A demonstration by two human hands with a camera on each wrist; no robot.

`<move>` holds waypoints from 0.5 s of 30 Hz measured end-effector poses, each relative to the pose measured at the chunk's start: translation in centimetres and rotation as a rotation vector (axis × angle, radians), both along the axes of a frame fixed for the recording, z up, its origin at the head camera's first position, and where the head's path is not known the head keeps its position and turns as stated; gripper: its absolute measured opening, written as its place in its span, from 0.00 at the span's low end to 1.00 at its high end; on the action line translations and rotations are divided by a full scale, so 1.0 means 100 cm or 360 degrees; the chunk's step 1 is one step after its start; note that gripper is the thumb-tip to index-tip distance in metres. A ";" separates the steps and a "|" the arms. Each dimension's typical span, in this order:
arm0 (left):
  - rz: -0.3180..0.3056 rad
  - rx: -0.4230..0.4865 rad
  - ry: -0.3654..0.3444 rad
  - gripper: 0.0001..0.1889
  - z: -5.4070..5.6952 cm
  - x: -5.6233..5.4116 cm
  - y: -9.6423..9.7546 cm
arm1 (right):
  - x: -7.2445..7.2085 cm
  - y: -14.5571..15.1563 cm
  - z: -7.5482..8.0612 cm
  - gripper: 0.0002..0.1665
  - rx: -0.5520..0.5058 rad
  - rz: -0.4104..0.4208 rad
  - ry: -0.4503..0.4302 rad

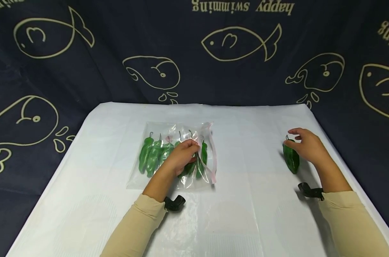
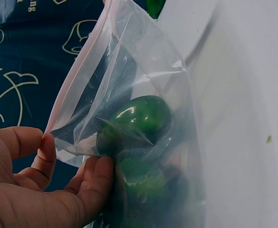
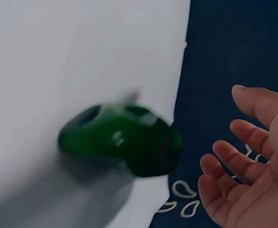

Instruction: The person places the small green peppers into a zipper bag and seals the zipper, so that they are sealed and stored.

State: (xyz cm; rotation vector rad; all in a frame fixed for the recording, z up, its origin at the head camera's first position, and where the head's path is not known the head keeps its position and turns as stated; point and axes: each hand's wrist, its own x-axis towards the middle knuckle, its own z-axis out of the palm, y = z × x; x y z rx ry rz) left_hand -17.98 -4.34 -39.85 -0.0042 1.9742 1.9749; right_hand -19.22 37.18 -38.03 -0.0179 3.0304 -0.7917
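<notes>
A clear zip bag [image 1: 136,181] with a pink closure strip [image 2: 69,80] lies on the white table, several green peppers [image 1: 145,157] side by side inside it. My left hand [image 1: 182,157] is over the bag's right part and pinches the edge of its mouth, as the left wrist view shows. That mouth is parted there, and peppers show through the film. Far to the right, one loose dark green pepper [image 1: 291,159] is by my right hand [image 1: 307,145]. In the right wrist view a gap separates this blurred pepper from the loosely bent fingers [image 3: 245,133].
A white covering [image 1: 239,207] lies over the table. Dark blue cloth [image 1: 188,39] with fish and whale drawings hangs behind it and at the sides. Each wrist carries a black camera mount [image 1: 175,203]. A small green scrap [image 2: 269,139] lies on the white surface.
</notes>
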 end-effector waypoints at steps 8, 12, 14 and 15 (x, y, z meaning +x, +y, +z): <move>0.0028 0.0022 0.0002 0.03 -0.002 -0.001 0.001 | -0.003 0.017 -0.013 0.35 0.0041 0.0027 -0.0102; 0.0027 0.0026 0.0006 0.03 -0.001 -0.001 0.001 | -0.005 0.022 -0.018 0.37 0.0028 0.0034 -0.0178; 0.0029 0.0031 0.0000 0.03 -0.001 0.000 0.000 | -0.006 0.023 -0.020 0.37 0.0029 0.0034 -0.0198; 0.0032 0.0030 0.0000 0.03 -0.001 0.000 0.000 | -0.006 0.023 -0.021 0.37 0.0029 0.0031 -0.0205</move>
